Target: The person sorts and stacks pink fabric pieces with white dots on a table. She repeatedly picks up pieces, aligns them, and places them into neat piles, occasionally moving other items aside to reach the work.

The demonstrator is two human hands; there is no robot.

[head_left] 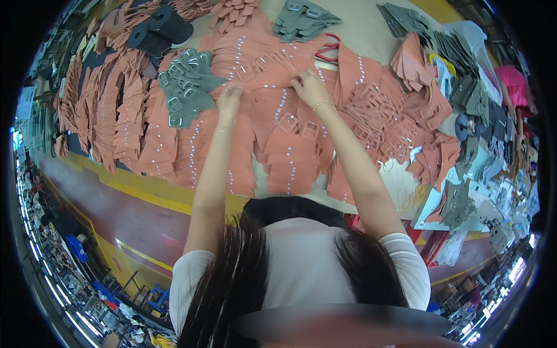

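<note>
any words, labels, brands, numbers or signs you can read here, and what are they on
None can be read.
Coral pieces: the rows of small white marks on them are too small to tell whether they carry print.
Green buckled pieces: no lettering I can make out.
Workshop background: too small and blurred to read.

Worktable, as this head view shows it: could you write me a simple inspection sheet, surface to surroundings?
Surface: pale table, mostly covered.
Job's things: overlapping coral pieces, many white-marked, some with buckles; dark green buckled pieces.
Clutter: black spools; red-handled tool.
Hands: left hand and right hand, fingertips at coral pieces; grip unclear.
Cables: nothing seen clearly.
Surroundings: reddish floor with yellow markings; someone in pink, far right.
</note>
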